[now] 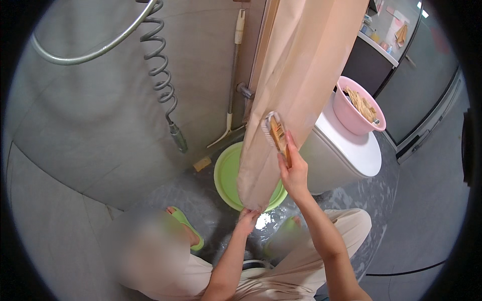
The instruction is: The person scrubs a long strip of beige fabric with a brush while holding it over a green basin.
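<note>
A long beige curtain (306, 60) hangs from above, and its lower end comes down over a green basin (228, 173) on the floor. My left hand (247, 219) grips the curtain's bottom edge at the basin's near rim. In my right hand (295, 173) is a wooden scrub brush (277, 133), its pale bristles against the curtain at about mid-height. Whitish foam seems to show around the brush head. My right fingers wrap the handle. The far part of the basin's right side is hidden behind the curtain.
To the right stands a white toilet (346, 145) with a pink basin (359, 128) of cloth on its lid. A coiled grey hose (159, 65) and a long-handled squeegee (233, 75) hang at the left wall. A yellowish block (202, 164) lies on the wet floor near green slippers (188, 228).
</note>
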`<move>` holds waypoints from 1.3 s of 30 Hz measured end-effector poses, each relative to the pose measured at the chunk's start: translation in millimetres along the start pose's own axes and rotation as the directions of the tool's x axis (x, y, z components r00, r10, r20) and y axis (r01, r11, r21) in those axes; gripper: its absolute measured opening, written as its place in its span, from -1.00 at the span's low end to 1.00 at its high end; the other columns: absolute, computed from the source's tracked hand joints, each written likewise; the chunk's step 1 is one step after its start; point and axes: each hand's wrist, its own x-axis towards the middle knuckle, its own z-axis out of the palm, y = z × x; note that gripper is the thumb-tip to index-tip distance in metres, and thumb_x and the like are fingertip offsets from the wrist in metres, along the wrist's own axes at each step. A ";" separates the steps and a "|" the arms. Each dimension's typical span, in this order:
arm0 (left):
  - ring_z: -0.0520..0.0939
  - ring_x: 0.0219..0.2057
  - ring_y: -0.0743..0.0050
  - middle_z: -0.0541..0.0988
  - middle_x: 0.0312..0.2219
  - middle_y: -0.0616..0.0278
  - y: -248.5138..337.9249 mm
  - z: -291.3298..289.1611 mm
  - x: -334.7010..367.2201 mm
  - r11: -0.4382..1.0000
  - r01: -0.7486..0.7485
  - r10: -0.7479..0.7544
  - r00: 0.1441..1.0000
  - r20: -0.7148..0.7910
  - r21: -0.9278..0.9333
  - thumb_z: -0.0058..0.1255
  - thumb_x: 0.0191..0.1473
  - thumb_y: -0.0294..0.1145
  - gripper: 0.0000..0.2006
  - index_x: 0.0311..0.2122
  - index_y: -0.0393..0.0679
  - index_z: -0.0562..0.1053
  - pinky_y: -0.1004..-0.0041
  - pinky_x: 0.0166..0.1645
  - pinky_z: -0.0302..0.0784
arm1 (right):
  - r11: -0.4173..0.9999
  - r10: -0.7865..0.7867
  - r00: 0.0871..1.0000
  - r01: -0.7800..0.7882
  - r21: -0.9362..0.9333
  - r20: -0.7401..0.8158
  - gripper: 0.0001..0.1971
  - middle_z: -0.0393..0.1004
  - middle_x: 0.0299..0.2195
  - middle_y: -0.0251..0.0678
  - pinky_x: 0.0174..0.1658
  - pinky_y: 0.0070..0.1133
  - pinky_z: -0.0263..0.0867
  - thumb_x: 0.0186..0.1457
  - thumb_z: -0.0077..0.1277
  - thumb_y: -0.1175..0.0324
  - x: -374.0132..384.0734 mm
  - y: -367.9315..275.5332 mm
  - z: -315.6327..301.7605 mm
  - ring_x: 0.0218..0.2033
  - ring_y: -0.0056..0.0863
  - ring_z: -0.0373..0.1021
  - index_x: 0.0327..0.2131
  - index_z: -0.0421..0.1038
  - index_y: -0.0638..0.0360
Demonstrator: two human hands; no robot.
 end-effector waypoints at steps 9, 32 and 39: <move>0.19 0.22 0.06 0.24 0.18 0.14 55.2 28.6 -2.9 0.772 -0.104 0.193 0.978 0.076 -0.628 -0.22 0.10 0.25 -0.30 0.17 -0.10 0.21 0.03 0.30 -0.06 | 0.924 0.206 0.914 -0.300 0.239 0.350 -0.37 0.07 0.25 -0.18 0.24 -0.54 -0.05 0.08 -0.10 0.62 -7.0 38.8 -67.3 0.27 -0.39 0.02 0.24 0.01 0.18; 0.52 -0.21 0.46 0.50 -0.26 0.37 -20.7 95.7 12.6 0.931 0.019 -0.024 1.000 -0.010 -0.365 0.10 0.09 -0.32 -0.80 -0.22 -0.10 0.38 0.34 -0.15 0.42 | 0.498 -0.361 0.911 0.368 -0.785 0.198 -0.32 0.21 -0.61 -0.39 -0.70 -0.55 0.22 -0.06 -0.02 0.50 81.6 62.0 -98.9 -0.72 -0.50 0.26 0.17 0.21 -0.36; 0.51 -0.18 0.33 0.47 -0.22 0.21 2.3 109.1 19.6 0.960 -0.112 0.095 0.992 -0.080 -0.255 0.05 0.12 -0.23 -0.68 -0.13 -0.22 0.33 0.24 -0.05 0.42 | 0.436 -0.137 0.726 0.656 -0.617 0.674 -0.23 0.30 -0.53 -0.34 -0.68 -0.58 0.24 -0.05 -0.06 0.38 -65.7 110.7 -54.4 -0.66 -0.55 0.32 0.28 -0.02 -0.35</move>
